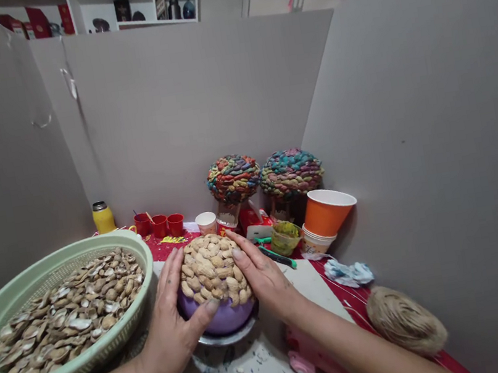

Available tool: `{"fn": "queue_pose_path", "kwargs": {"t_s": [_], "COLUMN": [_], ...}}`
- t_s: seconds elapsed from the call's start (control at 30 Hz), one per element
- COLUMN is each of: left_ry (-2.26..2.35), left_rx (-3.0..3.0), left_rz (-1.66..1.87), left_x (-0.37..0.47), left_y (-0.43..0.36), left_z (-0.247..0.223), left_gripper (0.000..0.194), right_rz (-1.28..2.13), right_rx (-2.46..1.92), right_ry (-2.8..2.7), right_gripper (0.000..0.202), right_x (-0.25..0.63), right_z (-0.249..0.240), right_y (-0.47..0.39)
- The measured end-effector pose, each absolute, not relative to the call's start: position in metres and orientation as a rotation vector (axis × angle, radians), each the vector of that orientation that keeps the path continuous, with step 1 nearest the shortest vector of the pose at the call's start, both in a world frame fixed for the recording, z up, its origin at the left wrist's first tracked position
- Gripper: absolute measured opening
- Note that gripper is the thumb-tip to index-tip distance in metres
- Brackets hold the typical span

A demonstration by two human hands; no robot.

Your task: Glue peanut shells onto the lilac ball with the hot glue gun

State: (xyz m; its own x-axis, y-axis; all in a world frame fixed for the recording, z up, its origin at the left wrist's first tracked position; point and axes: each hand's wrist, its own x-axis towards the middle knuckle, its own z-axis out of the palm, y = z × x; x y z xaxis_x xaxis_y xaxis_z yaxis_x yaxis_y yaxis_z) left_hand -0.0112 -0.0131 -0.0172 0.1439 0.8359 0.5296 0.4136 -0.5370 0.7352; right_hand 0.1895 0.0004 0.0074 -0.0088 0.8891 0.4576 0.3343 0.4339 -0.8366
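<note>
A purple ball point(226, 319), its upper part covered with peanut shells point(212, 267), rests in a shallow metal bowl point(231, 337) at the middle of the table. My left hand point(170, 320) lies against its left side, fingers extended and the thumb across the lower front. On the right side, my right hand point(265, 274) touches the shells with its fingers stretched out. Both hands cup the ball between them. The ball's underside is hidden in the bowl.
A green basket point(140, 252) of loose shells stands left. Behind are red cups point(160, 226), a yellow bottle point(103, 218) and two colourful domed crafts point(291, 174). Orange and white paper cups point(328, 215), twine point(405, 319) and a pink tool point(302, 362) lie right. Grey partitions point(188, 96) surround the table.
</note>
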Motion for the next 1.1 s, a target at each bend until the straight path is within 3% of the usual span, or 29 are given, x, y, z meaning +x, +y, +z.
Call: {"fn": "queue_pose_path", "kwargs": {"t_s": [0.67,0.87,1.1], "left_ry": [1.204,1.217,1.224], "left_rx": [2.009,1.952,1.922], "left_rz": [1.349,1.365,1.373], "left_x": [-0.0114,-0.0101,-0.0074], "left_y": [-0.0098,-0.0107,-0.0097], "left_z": [-0.0158,-0.0149,-0.0129], "left_gripper": [0.078,0.059,0.058], "right_rz": [0.579,0.563,0.568], "right_rx": [-1.094,-1.109,-1.136], "right_ry": [-1.628,-1.632,-1.630], "right_gripper": [0.048,0.050,0.050], "right_x": [0.1862,0.1846,0.1837], "right_z": [0.0073,0.0076,0.0065], "right_y": [-0.0005,-0.0005,-0.0008]}}
